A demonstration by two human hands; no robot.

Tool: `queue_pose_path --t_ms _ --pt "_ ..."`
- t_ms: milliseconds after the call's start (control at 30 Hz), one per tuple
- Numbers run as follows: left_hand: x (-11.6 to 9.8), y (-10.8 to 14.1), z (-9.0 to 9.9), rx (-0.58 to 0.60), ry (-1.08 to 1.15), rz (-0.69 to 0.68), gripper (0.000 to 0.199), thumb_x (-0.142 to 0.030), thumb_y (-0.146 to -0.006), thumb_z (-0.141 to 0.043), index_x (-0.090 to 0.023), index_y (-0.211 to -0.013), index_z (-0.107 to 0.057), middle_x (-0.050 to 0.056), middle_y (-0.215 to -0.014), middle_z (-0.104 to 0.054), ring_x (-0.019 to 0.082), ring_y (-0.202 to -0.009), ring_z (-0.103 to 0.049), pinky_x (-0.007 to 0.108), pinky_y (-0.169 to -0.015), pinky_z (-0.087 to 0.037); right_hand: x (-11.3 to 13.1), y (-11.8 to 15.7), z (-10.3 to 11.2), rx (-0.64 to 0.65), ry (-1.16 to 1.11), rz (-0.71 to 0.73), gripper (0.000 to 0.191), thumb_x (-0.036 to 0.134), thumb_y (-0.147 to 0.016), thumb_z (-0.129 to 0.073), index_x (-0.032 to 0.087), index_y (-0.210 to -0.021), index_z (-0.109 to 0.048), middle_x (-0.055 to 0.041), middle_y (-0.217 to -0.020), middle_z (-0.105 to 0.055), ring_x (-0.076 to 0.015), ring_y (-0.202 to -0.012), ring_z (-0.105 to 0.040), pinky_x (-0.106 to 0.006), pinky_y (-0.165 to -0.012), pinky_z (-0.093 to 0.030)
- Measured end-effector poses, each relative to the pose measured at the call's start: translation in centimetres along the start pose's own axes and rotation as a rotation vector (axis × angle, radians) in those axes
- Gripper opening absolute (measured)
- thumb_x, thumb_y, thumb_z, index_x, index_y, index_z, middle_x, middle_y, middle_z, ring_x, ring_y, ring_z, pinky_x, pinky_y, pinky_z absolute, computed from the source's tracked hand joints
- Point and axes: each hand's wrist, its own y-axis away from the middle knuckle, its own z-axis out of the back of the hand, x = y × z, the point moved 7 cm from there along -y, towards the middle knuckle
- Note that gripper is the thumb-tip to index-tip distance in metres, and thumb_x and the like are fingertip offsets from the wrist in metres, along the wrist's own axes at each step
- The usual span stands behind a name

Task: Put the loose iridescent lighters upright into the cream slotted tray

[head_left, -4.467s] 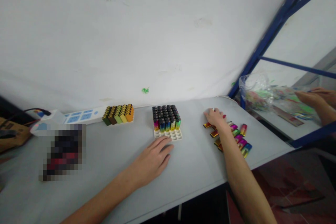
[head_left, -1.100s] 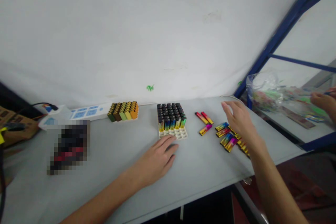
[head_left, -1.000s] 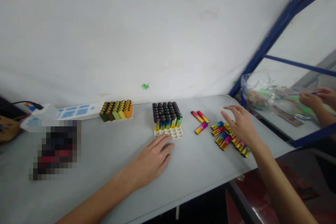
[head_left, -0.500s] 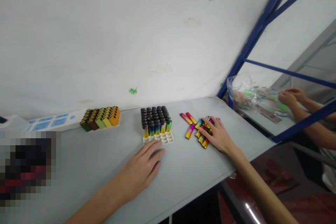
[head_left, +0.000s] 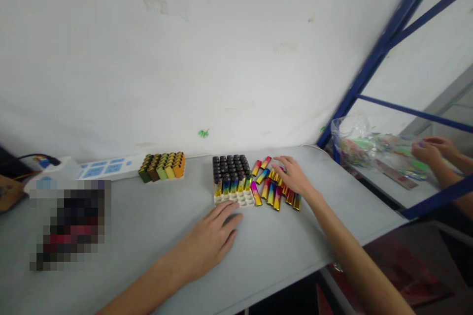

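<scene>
My left hand (head_left: 216, 236) lies on the table with its fingers apart, the fingertips at the front edge of a white tray (head_left: 244, 200). Upright in that tray stand several black-topped tubes (head_left: 231, 170), the front ones with colourful metallic bodies. To the tray's right, several shiny multicoloured pieces (head_left: 271, 194) lie loose in a heap. Over the back right of this heap my right hand (head_left: 293, 176) is spread, fingers pointing left; nothing is gripped in it.
A second block of green, yellow and orange pieces (head_left: 162, 167) stands at the left, beside a white power strip (head_left: 107, 167). A pixelated dark object (head_left: 74, 226) is at far left. Beyond the blue frame (head_left: 347, 98) are a plastic bag (head_left: 353, 140) and another person's hands (head_left: 436, 150).
The loose pieces now lie more spread out and nearer the tray. My right hand has moved left with them. My left hand stays at the tray's front. The whole view has shifted slightly.
</scene>
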Motion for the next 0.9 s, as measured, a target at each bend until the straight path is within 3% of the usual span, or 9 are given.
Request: queue_pose_path --t_ms 100,200,367,500,667,800,900 --pt "0.0 0.0 -0.1 0.016 -0.008 0.001 0.033 -0.018 -0.104 -0.054 -0.018 -0.135 -0.067 0.014 -0.147 -0.062 0.031 -0.142 -0.055 0.051 -0.118 -0.053 -0.6 -3.4 0.1 0.130 0.102 -0.216 0.046 0.047 -0.111 -0.042 0.017 -0.139 -0.064 -0.0162 -0.129 -0.073 -0.0252 -0.122 -0.069 -0.039 -0.111 -0.048" --pt "-0.2 -0.2 -0.2 0.053 -0.029 0.002 0.034 -0.018 -0.104 -0.055 -0.017 -0.136 -0.065 0.015 -0.147 -0.062 0.032 -0.142 -0.055 0.052 -0.117 -0.054 -0.2 -5.8 -0.8 0.201 0.148 -0.325 0.051 0.051 -0.108 -0.049 0.010 -0.134 -0.065 -0.0235 -0.125 -0.074 -0.0327 -0.121 -0.070 -0.045 -0.105 -0.051" --pt "-0.4 -0.3 -0.1 0.067 -0.037 0.007 0.034 -0.019 -0.105 -0.055 -0.014 -0.138 -0.063 0.017 -0.147 -0.061 0.033 -0.144 -0.054 0.053 -0.118 -0.053 0.8 -6.8 -3.4 0.254 0.116 -0.313 0.032 0.033 -0.104 -0.058 0.009 -0.120 -0.071 -0.0263 -0.125 -0.073 -0.0334 -0.116 -0.072 -0.040 -0.097 -0.053" --pt "-0.4 -0.3 -0.2 0.096 -0.031 0.019 0.034 -0.019 -0.106 -0.054 -0.014 -0.138 -0.063 0.018 -0.147 -0.060 0.033 -0.143 -0.054 0.053 -0.119 -0.052 0.6 -6.5 -3.9 0.224 0.059 -0.291 0.028 0.029 -0.099 -0.063 0.008 -0.117 -0.071 -0.0247 -0.118 -0.076 -0.0316 -0.110 -0.073 -0.036 -0.093 -0.053" --pt "-0.4 -0.4 -0.1 0.094 -0.017 0.015 0.034 -0.019 -0.106 -0.054 -0.014 -0.137 -0.063 0.018 -0.146 -0.060 0.033 -0.143 -0.053 0.053 -0.119 -0.051 -0.1 -6.7 -1.9 0.077 -0.070 -0.254 0.028 0.025 -0.102 -0.057 0.013 -0.127 -0.064 -0.0156 -0.112 -0.079 -0.0233 -0.101 -0.075 -0.032 -0.091 -0.054" --pt "-0.6 -0.4 -0.1 0.092 -0.032 0.004 0.033 -0.019 -0.105 -0.054 -0.012 -0.136 -0.063 0.019 -0.145 -0.060 0.034 -0.143 -0.054 0.054 -0.118 -0.052 1.2 -5.9 2.0 -0.208 -0.581 -0.097 0.031 0.044 -0.099 -0.063 0.017 -0.116 -0.065 -0.0049 -0.087 -0.076 -0.0169 -0.070 -0.069 -0.028 -0.067 -0.053" --pt "-0.6 -0.4 0.1 0.082 -0.014 0.013 0.031 -0.017 -0.104 -0.055 -0.014 -0.133 -0.064 0.018 -0.144 -0.061 0.033 -0.144 -0.053 0.052 -0.118 -0.052 3.9 -3.6 4.1 -0.238 -0.833 0.080 0.041 0.056 -0.096 -0.067 0.020 -0.116 -0.069 -0.0001 -0.078 -0.068 -0.0140 -0.061 -0.060 -0.028 -0.060 -0.050"
